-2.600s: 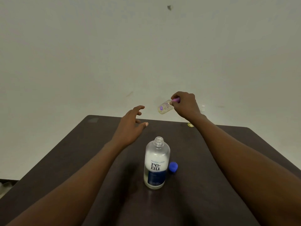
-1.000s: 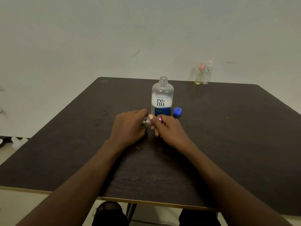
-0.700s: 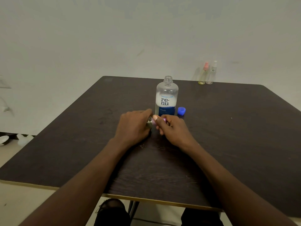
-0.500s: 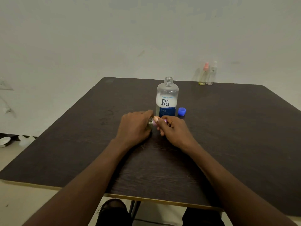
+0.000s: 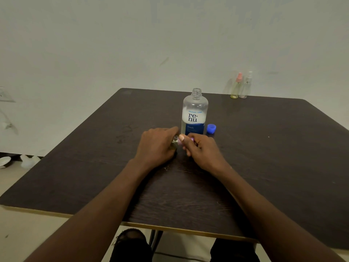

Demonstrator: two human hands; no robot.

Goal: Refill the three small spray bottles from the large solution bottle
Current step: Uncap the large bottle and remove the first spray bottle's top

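The large solution bottle [image 5: 195, 113] stands uncapped mid-table, its blue cap [image 5: 211, 128] on the table just to its right. In front of it my left hand [image 5: 156, 146] grips the body of a small spray bottle [image 5: 174, 142], which lies sideways and is mostly hidden. My right hand [image 5: 200, 150] pinches that bottle's purple spray top [image 5: 191, 139]. Two more small spray bottles stand at the far table edge: one with a pink top [image 5: 236, 86] and one clear [image 5: 245, 86].
The dark wooden table [image 5: 273, 157] stands against a pale wall. White objects lie on the floor at the left [image 5: 11, 161]. My legs show under the near table edge.
2.6 s ago my right hand held the small bottle in the air and my left hand was open. Both hands now hold it low, in front of the large bottle. Little has moved in the last second.
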